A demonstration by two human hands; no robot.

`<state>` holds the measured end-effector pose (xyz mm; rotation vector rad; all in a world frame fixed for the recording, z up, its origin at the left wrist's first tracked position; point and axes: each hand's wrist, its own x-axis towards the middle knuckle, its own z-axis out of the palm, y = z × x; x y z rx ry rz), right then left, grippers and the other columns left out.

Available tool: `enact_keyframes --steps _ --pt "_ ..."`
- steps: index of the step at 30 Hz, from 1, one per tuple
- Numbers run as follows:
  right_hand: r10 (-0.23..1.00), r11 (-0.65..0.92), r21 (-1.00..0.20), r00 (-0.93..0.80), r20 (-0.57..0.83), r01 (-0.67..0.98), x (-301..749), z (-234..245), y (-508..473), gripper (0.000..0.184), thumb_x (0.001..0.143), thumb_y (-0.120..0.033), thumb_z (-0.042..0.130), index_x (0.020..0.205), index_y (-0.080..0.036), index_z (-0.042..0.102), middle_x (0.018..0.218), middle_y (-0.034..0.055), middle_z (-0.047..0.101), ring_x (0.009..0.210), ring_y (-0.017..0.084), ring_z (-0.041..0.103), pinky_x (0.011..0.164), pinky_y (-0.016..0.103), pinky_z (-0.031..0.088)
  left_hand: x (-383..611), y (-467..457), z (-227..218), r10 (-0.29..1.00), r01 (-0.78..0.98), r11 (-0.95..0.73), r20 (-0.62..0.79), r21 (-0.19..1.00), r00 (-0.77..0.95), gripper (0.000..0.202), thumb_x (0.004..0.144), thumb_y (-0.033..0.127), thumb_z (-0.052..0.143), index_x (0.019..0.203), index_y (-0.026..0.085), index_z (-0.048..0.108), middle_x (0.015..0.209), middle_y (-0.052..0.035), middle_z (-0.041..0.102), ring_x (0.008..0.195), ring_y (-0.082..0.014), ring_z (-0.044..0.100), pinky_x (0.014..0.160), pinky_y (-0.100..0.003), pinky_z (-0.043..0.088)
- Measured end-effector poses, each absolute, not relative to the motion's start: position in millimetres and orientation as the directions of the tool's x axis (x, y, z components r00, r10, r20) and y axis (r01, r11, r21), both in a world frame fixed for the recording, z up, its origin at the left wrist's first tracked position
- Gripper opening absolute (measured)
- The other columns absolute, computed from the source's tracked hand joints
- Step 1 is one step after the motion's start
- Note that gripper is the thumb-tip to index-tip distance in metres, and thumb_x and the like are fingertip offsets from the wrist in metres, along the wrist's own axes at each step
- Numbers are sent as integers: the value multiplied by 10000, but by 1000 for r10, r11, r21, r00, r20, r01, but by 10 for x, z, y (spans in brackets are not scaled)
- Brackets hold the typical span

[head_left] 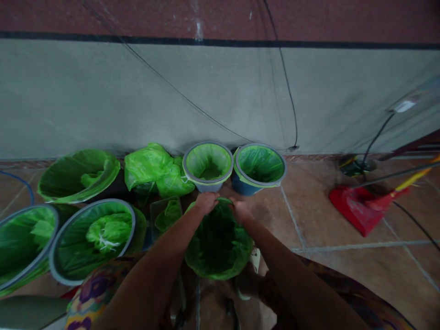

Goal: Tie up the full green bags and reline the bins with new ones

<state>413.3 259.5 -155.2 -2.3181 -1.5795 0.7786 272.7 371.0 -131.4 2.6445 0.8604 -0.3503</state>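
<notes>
In front of my feet stands a trash bin lined with a green plastic bag; the bag covers the rim, and the inside is dark. My left hand is closed over the far edge of the liner, a little left of centre. Just to its right, my right hand grips the same edge, with a short stretch of green rim between the two. Directly beyond them are a grey-rimmed bin and a blue bin, both lined with green bags.
More lined bins, including a wide one, crowd the left side. Bulging green bags lean near the wall. A small clear container sits left of my arms. On the right lie a red dustpan and cables.
</notes>
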Motion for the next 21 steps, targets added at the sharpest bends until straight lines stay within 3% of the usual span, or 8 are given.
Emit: enact_keyframes --steps 4,7,10,13,16,18,21 --pt "893 -436 -445 315 -320 783 4121 -1528 2565 259 952 -239 482 1083 -140 682 1028 126 737 949 207 668 814 257 437 2702 3692 -1246 562 627 -752 -300 204 771 413 885 229 567 1297 213 572 1235 -91 683 1160 -249 621 1041 -379 424" --pt "832 -554 -434 465 -302 710 4053 -1577 2409 280 943 -223 467 1111 -139 676 1016 125 738 942 225 668 802 275 446 2639 3691 -1170 634 678 -711 -248 185 732 684 811 232 653 1450 198 411 1323 -119 629 1211 -281 590 1067 -419 405" --pt "696 -702 -453 663 -275 549 3918 -1652 2117 337 952 -248 416 1154 -132 659 1016 135 736 925 243 679 780 298 466 2517 3755 -1111 706 736 -637 -211 228 676 789 779 271 685 1486 167 351 1393 -142 574 1232 -296 574 1057 -421 424" --pt "589 -775 -471 750 -299 421 3759 -1663 1817 431 928 -327 472 1252 -74 601 1067 181 719 979 290 680 797 334 490 2401 3855 -1099 738 756 -568 -205 325 642 744 794 258 656 1474 146 375 1436 -132 544 1272 -263 548 1066 -366 428" --pt "556 -779 -488 793 -250 393 3710 -1556 1714 672 868 -447 574 1363 0 493 1215 253 650 1103 347 636 869 376 495 2363 3925 -1142 762 764 -501 -211 407 612 616 852 266 600 1433 140 439 1436 -117 551 1287 -220 540 1085 -314 408" --pt "562 -741 -524 815 -141 420 3786 -1437 1817 626 909 -444 502 1358 -8 504 1272 252 620 1171 336 601 936 380 474 2393 3946 -1191 778 769 -460 -217 444 590 495 909 306 544 1375 143 510 1385 -107 598 1238 -196 578 1064 -288 421" --pt "650 -648 -564 758 -58 512 4003 -1286 2176 447 976 -327 356 1250 -90 617 1212 179 674 1122 265 631 948 340 460 2488 3956 -1263 789 786 -426 -242 448 565 368 989 333 402 1191 153 652 1208 -94 703 1100 -189 653 981 -284 469"
